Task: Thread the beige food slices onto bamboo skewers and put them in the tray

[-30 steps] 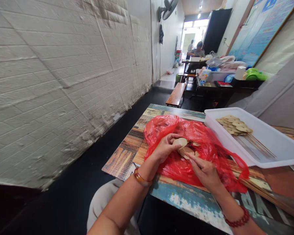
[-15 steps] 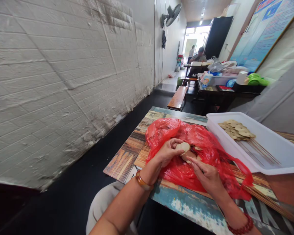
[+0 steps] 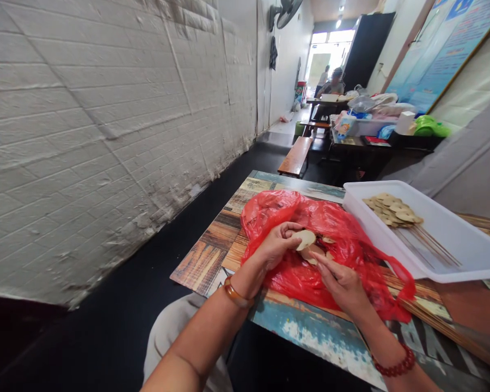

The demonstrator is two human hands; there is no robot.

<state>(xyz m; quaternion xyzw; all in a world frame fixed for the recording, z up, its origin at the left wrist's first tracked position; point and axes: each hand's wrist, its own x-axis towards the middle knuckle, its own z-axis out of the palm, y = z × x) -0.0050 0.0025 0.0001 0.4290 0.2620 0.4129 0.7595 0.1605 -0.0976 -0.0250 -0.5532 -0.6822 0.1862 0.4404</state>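
Between thumb and fingers, my left hand (image 3: 281, 242) pinches a thin, round, pale beige slice (image 3: 306, 239) over an opened red plastic bag (image 3: 277, 209). My right hand (image 3: 343, 280) is closed just to the right of it, fingertips close to the slice's lower edge. It appears to grip a thin skewer, mostly hidden by the hand, with a narrow line showing beside the forearm. More pale slices (image 3: 329, 239) lie inside the bag, partly covered by its folds and my fingers.
A white plastic tray (image 3: 453, 231) stands right of the bag, holding skewers threaded with beige slices (image 3: 394, 209). Loose bamboo sticks (image 3: 445, 332) lie on the patterned table (image 3: 212, 261). Beyond are a wooden bench (image 3: 296, 156), a cluttered table and a seated person (image 3: 334, 84). A white wall runs left.
The view has shifted slightly, so the table and tray appear a little higher. The slice in my left hand is tilted a bit differently. Both hands stay close together over the bag.
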